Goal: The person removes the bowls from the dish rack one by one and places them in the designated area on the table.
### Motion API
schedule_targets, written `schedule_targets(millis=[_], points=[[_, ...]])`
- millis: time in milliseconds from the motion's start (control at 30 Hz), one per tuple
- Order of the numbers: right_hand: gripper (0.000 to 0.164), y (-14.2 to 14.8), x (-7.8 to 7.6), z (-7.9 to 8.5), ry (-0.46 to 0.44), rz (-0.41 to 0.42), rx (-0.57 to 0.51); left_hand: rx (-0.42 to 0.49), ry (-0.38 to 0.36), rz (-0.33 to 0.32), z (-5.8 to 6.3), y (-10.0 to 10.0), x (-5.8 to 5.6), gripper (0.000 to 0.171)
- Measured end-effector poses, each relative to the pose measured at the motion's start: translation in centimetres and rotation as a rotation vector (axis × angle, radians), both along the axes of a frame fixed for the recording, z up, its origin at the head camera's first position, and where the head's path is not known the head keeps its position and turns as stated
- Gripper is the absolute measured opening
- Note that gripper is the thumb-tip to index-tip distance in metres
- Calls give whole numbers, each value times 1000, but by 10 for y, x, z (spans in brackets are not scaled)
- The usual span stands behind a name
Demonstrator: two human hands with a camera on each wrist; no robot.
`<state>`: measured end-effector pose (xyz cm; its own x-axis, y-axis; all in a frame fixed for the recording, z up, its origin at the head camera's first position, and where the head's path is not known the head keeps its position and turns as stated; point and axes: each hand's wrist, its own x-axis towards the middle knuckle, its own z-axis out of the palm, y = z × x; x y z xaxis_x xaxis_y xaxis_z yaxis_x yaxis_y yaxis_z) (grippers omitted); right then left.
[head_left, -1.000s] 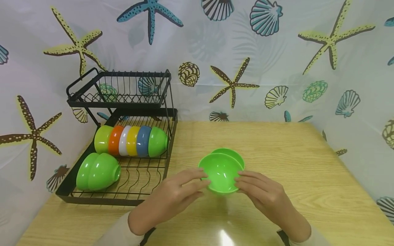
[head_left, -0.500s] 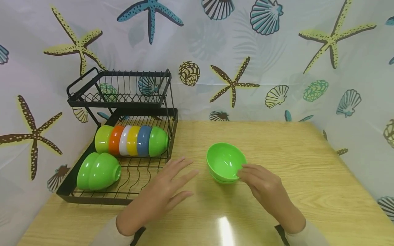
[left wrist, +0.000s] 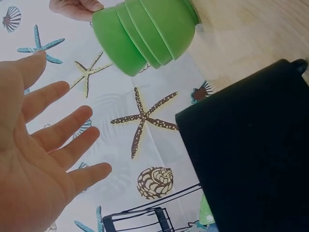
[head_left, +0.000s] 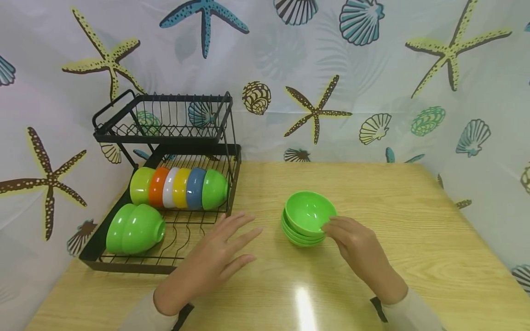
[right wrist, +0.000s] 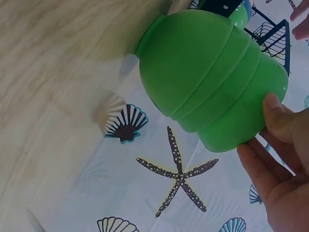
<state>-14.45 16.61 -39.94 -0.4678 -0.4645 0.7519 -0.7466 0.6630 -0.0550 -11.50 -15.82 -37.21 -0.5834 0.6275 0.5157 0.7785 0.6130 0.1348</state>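
Note:
My right hand point(head_left: 356, 243) pinches the rim of a green bowl point(head_left: 310, 214) on its right side. In the right wrist view the thumb lies on the bowl's wall, with fingers at the rim. That bowl sits tilted, partly inside a stack of green bowls point(head_left: 299, 239) standing on the table. The left wrist view shows the nested bowls point(left wrist: 145, 38) from the side, their rims stepped. To the left of the stack my left hand point(head_left: 215, 253) hangs apart from it, fingers spread and holding nothing.
A black two-tier dish rack point(head_left: 132, 266) stands at the left. In its lower tier are a row of colourful bowls point(head_left: 180, 187) and two larger green bowls point(head_left: 136, 229). Behind the wooden table point(head_left: 393, 220) hangs a curtain point(head_left: 298, 59) printed with shells and starfish.
My left hand has let go of the bowl and moved left, its fingers spreading. The bowl in my right hand has come over the stack, then shifted right, with more rims showing below.

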Motion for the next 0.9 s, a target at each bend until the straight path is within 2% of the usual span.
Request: schedule_targets(millis=[233,500,900], points=[[32,2,-5,-8,-78,3,35,-1,-14,9,-2,-2,-2,48],[35,1,-5,-8,-133,-3,87,-10,-25,30,-2,-5,-3,48],[21,3,-6,-10,-169,-10,96,0,-3,13,-4,-5,-3,47]])
